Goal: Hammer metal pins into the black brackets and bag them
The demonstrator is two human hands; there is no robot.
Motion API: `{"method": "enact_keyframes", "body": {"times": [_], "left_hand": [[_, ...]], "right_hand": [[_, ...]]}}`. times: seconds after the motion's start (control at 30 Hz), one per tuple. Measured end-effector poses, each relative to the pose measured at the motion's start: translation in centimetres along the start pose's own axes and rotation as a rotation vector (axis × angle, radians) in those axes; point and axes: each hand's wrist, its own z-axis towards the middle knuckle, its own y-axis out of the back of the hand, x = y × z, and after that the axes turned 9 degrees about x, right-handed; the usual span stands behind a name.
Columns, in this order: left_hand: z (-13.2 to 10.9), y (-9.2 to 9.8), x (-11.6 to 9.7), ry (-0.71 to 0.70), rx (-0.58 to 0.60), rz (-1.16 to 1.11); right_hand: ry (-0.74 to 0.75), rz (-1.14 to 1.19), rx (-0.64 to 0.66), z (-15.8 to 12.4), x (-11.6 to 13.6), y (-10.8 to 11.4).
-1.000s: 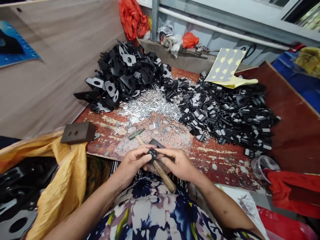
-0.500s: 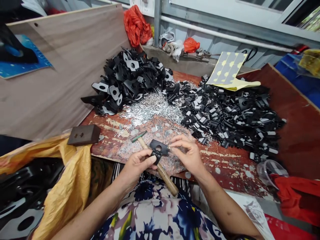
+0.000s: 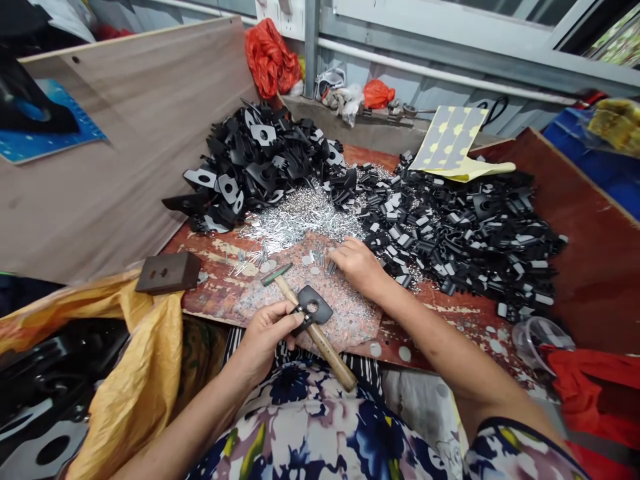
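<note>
Black holed piece [image 3: 323, 311] is pinched by the left hand [image 3: 273, 327] over the handle of a hammer [image 3: 327, 350]. The right hand [image 3: 357, 265] is down at loose pins [image 3: 331, 268] on a stone slab [image 3: 360, 323], fingers bent; from here I can't tell whether they grip one. Beyond, a silver heap [image 3: 305, 217] glitters between black parts.
</note>
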Motion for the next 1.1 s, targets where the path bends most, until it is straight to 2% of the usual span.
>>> {"method": "enact_keyframes", "body": {"times": [0.1, 0.23, 0.33, 0.4, 0.5, 0.6, 0.7, 0.9, 1.0, 1.1], "left_hand": [[-0.3, 0.3, 0.0, 0.008, -0.033, -0.04], [-0.5, 1.3, 0.0, 0.004, -0.052, -0.108], [-0.5, 2.1, -0.2, -0.01, -0.047, -0.164], [-0.5, 2.5, -0.4, -0.029, -0.045, -0.214], [-0.4, 2.7, -0.7, -0.069, -0.031, -0.308], [-0.1, 2.4, -0.8, -0.083, -0.057, -0.371], [0.2, 1.6, -0.8, -0.076, -0.062, -0.358], [0.0, 0.7, -0.2, -0.104, -0.045, -0.426], [-0.2, 0.8, -0.1, -0.107, -0.031, -0.453], [-0.1, 0.6, 0.1, -0.119, -0.028, -0.477]], "right_hand": [[0.119, -0.218, 0.149, 1.9, -0.9, -0.5], [0.093, -0.244, 0.126, 2.1, -1.5, -0.9], [-0.004, -0.027, -0.037, 1.2, -1.6, -0.3], [-0.094, 0.235, -0.188, 0.2, -0.3, 0.6], [-0.179, 0.667, -0.318, -1.4, 3.9, 2.2], [-0.15, 0.854, -0.332, -2.3, 8.3, 3.0], [-0.121, 0.833, -0.348, -2.1, 10.7, 3.0], [-0.098, 0.772, -0.356, -1.3, 11.5, 2.4], [-0.069, 0.629, -0.382, -1.4, 11.9, 2.3], [0.027, 0.391, -0.397, -1.4, 12.8, 2.4]]}}
